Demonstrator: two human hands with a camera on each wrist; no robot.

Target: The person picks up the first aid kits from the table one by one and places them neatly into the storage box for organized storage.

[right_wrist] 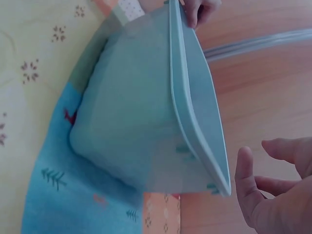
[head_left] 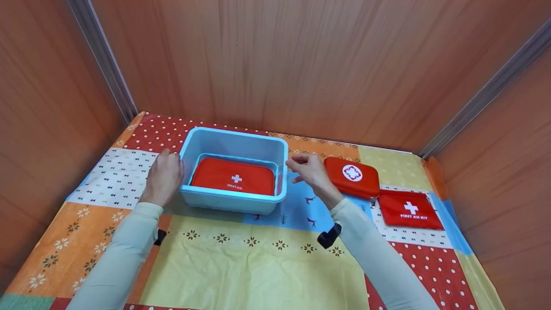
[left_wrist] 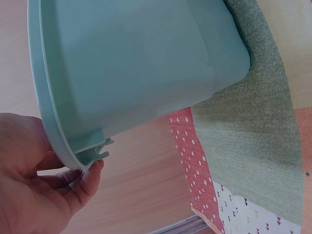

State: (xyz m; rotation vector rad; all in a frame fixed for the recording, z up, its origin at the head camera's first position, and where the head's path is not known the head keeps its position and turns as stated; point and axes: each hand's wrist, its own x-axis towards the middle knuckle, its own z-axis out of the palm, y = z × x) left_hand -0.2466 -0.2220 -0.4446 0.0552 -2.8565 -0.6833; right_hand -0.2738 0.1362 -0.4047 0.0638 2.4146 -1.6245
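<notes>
A light blue plastic bin (head_left: 232,206) stands on the patterned cloth in the head view. Inside it lies a red first aid pouch (head_left: 249,174) with a white cross, in front of a pale blue inner edge. At the bin's left side, my left hand (head_left: 165,174) grips the rim, its fingers curled under the lip in the left wrist view. Just off the right rim hovers my right hand (head_left: 308,170), fingers loosely bent and thumb apart. The right wrist view shows a gap between these fingers (right_wrist: 246,178) and the bin (right_wrist: 129,102).
Right of the bin lies a red hard-shell case (head_left: 366,178) with a round white emblem. Beside it is a flat red first aid kit pouch (head_left: 398,209). Wood-look panels (head_left: 280,64) enclose the back and both sides of the cloth-covered table (head_left: 258,271).
</notes>
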